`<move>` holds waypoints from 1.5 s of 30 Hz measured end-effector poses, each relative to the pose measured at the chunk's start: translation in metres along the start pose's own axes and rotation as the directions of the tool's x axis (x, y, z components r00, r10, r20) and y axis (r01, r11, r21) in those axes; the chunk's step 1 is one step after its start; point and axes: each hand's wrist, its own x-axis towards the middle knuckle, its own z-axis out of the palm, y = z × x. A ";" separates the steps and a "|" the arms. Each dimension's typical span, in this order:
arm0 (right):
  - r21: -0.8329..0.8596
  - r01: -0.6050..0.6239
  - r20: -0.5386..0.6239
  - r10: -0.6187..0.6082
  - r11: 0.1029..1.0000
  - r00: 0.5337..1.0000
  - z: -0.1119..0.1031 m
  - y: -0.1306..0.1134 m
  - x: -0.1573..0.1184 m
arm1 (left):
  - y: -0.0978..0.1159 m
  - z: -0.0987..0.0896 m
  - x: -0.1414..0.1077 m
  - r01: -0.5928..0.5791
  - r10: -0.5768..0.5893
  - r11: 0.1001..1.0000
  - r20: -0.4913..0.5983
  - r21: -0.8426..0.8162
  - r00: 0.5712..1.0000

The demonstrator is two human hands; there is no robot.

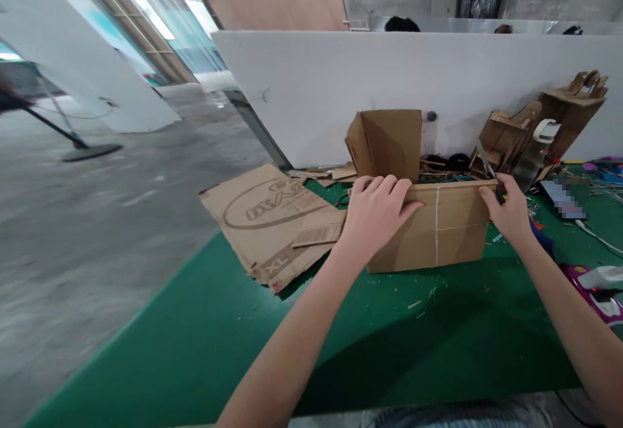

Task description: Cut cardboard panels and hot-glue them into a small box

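Clasping the cardboard (416, 243) by its top, your left hand (377, 210) seemingly steadies it beyond the table's (195, 343) near edge; your right hand (509, 207) pinches its corner and a knife (484, 159).

A: Which lettering can be read?

B: The capitals "XL", printed dark near the lower edge of a flat cardboard sheet (257, 236) at the left of the green table (185, 350).

A: Is there more on that sheet?

B: A dark oval outline (269, 209) holds large block letters, tilted and too unclear to spell with certainty. Smaller print near them is too blurred to read.

A: And the phone (563, 199) at the right?

B: Its screen is pixelated, so illegible.
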 end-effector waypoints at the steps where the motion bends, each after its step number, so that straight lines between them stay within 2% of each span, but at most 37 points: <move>1: -0.066 0.032 -0.060 -0.036 0.997 0.998 0.000 -0.003 -0.001 | 0.000 0.000 0.001 0.031 -0.032 0.999 0.015 0.016 0.999; 3: -0.170 0.089 -0.110 -0.108 0.982 0.988 -0.001 -0.011 -0.005 | 0.000 -0.003 0.005 0.091 -0.094 0.994 0.049 0.052 0.994; 4: -0.204 0.123 -0.091 -0.144 0.971 0.985 -0.001 -0.017 -0.010 | 0.001 -0.005 0.007 0.116 -0.121 0.991 0.070 0.070 0.990; 5: -0.220 0.161 -0.051 -0.176 0.962 0.983 0.001 -0.025 -0.015 | 0.002 -0.007 0.009 0.138 -0.145 0.987 0.090 0.086 0.985; 7: -0.199 0.223 0.106 -0.205 0.954 0.973 0.006 -0.042 -0.028 | 0.005 -0.011 0.014 0.163 -0.175 0.981 0.112 0.107 0.978; 11: -0.272 0.259 0.324 -0.165 0.927 0.932 0.022 -0.072 -0.048 | 0.011 -0.011 0.021 0.166 -0.175 0.981 0.094 0.101 0.980; 15: -0.421 0.251 0.457 -0.036 0.872 0.889 0.036 -0.085 -0.056 | 0.012 -0.005 0.023 0.127 -0.130 0.990 0.057 0.056 0.990; 21: -0.558 0.230 0.426 0.038 0.797 0.904 0.049 -0.096 -0.054 | 0.008 0.008 0.028 0.063 -0.061 0.995 -0.031 0.082 0.998; 25: -0.587 0.236 0.428 0.049 0.775 0.902 0.054 -0.101 -0.049 | 0.004 0.016 0.033 0.073 -0.073 0.995 -0.009 0.075 0.997; 34: -0.596 0.245 0.418 0.035 0.765 0.908 0.055 -0.114 -0.036 | 0.002 0.020 0.034 0.045 -0.043 0.998 -0.037 0.053 0.998; 45: -0.596 0.201 0.401 0.071 0.777 0.913 0.064 -0.121 -0.027 | 0.002 0.027 0.035 0.090 -0.089 0.995 -0.054 0.031 0.995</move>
